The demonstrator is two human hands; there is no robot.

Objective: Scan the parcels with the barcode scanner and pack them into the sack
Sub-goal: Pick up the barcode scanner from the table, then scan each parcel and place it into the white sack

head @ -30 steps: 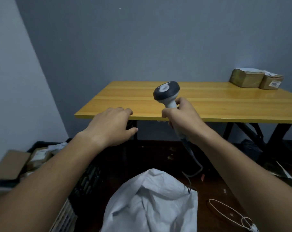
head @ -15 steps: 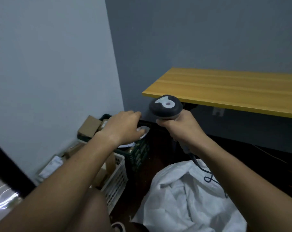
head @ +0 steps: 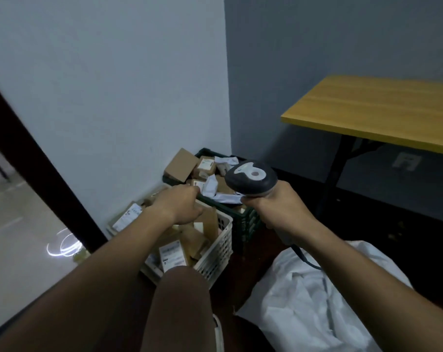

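At centre frame, the left hand point(head: 181, 205) is reaching out over the white slatted plastic basket point(head: 216, 252), its fingers curled under; whether they are holding anything cannot be told. The right hand point(head: 278, 208), at 3 o'clock of it, is gripping the dark grey handheld barcode scanner point(head: 251, 179). Brown cardboard parcels point(head: 181, 165) are filling the basket and the dark green plastic crate point(head: 245, 222) beyond. The crumpled white sack point(head: 314, 298) is lying at 5 o'clock.
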